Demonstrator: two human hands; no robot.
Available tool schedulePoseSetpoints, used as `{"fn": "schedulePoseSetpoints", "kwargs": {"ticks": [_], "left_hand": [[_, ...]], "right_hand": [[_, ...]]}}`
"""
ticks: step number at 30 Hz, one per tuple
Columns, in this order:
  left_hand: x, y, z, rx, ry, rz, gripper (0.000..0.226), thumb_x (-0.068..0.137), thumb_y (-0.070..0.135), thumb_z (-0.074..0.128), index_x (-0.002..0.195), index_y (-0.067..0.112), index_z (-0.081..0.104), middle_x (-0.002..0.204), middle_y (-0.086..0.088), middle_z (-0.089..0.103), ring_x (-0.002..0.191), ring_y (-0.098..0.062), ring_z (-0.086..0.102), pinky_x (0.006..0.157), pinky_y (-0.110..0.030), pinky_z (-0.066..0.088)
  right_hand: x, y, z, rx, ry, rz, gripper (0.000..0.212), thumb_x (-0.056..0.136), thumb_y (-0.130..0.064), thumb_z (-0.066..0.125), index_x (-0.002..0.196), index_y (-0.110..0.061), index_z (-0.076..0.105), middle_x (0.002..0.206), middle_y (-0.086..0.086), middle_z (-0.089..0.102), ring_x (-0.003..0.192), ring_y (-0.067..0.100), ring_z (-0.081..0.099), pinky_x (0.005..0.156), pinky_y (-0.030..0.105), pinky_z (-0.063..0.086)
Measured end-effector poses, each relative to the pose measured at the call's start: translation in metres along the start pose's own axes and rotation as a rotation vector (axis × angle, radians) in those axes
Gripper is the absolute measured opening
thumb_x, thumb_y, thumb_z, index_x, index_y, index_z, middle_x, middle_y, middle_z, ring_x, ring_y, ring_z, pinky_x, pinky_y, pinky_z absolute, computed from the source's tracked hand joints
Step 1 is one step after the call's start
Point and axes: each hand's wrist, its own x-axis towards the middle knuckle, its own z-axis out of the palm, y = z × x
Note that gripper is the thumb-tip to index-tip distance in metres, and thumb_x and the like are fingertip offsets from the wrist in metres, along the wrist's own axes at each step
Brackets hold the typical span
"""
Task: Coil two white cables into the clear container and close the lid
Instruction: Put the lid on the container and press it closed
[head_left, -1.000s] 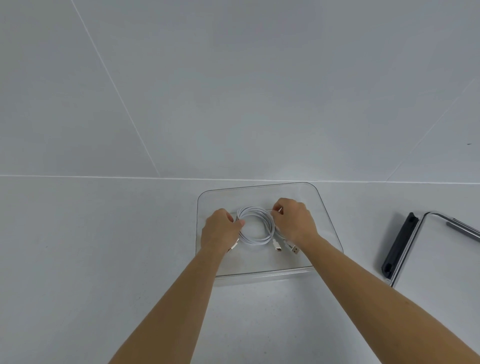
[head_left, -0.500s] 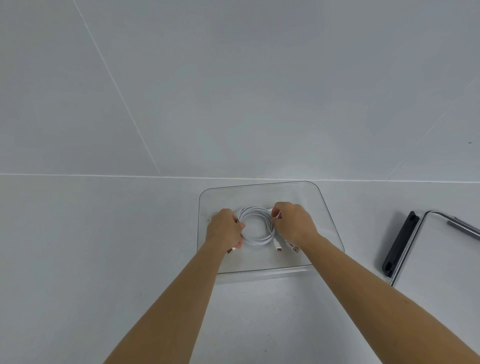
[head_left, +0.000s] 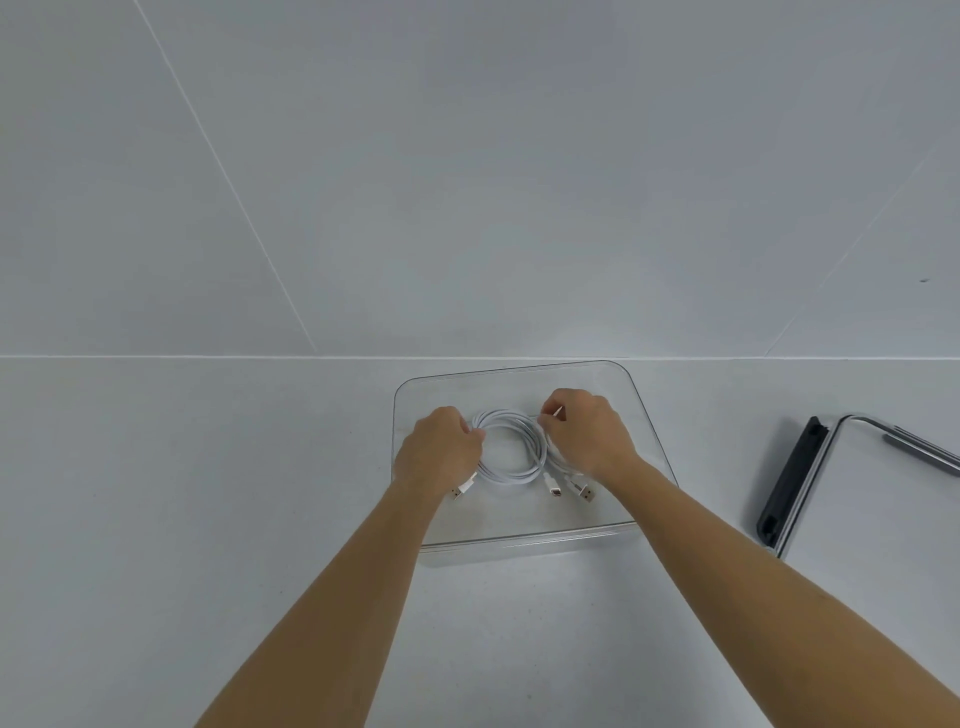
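On the pale grey bench (head_left: 182, 519) stands a shallow clear plastic container (head_left: 524, 538) with rounded corners, open at the top, just in front of the seam where the bench meets the light grey panelled wall (head_left: 467, 182). Inside it, on its floor and towards the middle, lie the white cables (head_left: 511, 472), wound together into one flat round ring. Three plug ends stick out of the ring towards the person: one plug (head_left: 462, 489) at the lower left beside the left wrist, and two plugs (head_left: 553, 487) side by side at the lower right. The left hand (head_left: 439, 449) reaches into the container and sits on the left side of the ring, its grip closed, with the fingers curled over the strands there. The right hand (head_left: 589, 441) is on the right side of the ring, its grip likewise closed, with fingertips pinching the strands near the ring's upper right. Both bare forearms cross the near wall of the container. To the right, apart from the container, a flat clear rectangular lid (head_left: 883, 499) lies on the bench, with a black latch bar (head_left: 787, 480) along its left edge and a grey bar at its far edge.
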Motion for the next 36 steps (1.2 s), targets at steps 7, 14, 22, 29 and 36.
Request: {"fn": "schedulePoseSetpoints", "kwargs": {"ticks": [7,14,22,29,36], "left_hand": [[-0.011,0.011,-0.019,-0.029,0.087,0.088,0.02,0.09,0.037,0.05,0.088,0.017,0.055,0.092,-0.001,0.061,0.089,-0.024,0.06,0.075,-0.031,0.042],[-0.043,0.031,-0.023,-0.152,0.162,0.174,0.026,0.088,0.037,0.053,0.099,0.015,0.061,0.097,0.001,0.064,0.091,-0.021,0.059,0.079,-0.031,0.045],[-0.087,0.076,-0.003,-0.259,0.153,0.375,0.04,0.087,0.042,0.054,0.119,0.019,0.056,0.124,0.001,0.058,0.117,-0.017,0.05,0.098,-0.034,0.04],[-0.131,0.13,0.042,-0.13,0.076,0.64,0.054,0.089,0.049,0.047,0.137,0.024,0.04,0.142,0.005,0.044,0.133,-0.013,0.034,0.107,-0.033,0.03],[-0.147,0.161,0.113,0.017,-0.058,0.793,0.067,0.088,0.059,0.038,0.146,0.033,0.017,0.157,0.005,0.017,0.144,-0.014,0.01,0.118,-0.036,0.013]], "right_hand": [[-0.009,0.001,-0.035,0.059,0.075,-0.022,0.015,0.089,-0.025,0.052,0.097,-0.017,0.062,0.088,0.001,0.063,0.084,0.029,0.064,0.078,0.035,0.049],[-0.046,0.015,-0.084,0.134,0.213,-0.037,0.028,0.089,-0.03,0.055,0.114,-0.016,0.058,0.086,-0.002,0.062,0.083,0.026,0.064,0.082,0.04,0.051],[-0.108,0.053,-0.13,0.084,0.303,-0.086,0.063,0.088,-0.041,0.057,0.143,-0.029,0.029,0.145,-0.001,0.04,0.135,0.018,0.034,0.111,0.039,0.027],[-0.162,0.118,-0.156,-0.019,0.366,0.019,0.077,0.087,-0.05,0.052,0.147,-0.037,0.006,0.157,-0.003,0.018,0.145,0.012,0.009,0.113,0.04,0.01],[-0.207,0.197,-0.166,-0.076,0.394,0.264,0.085,0.083,-0.06,0.049,0.146,-0.038,-0.004,0.159,0.003,0.003,0.146,0.018,-0.001,0.115,0.043,0.006]]}}
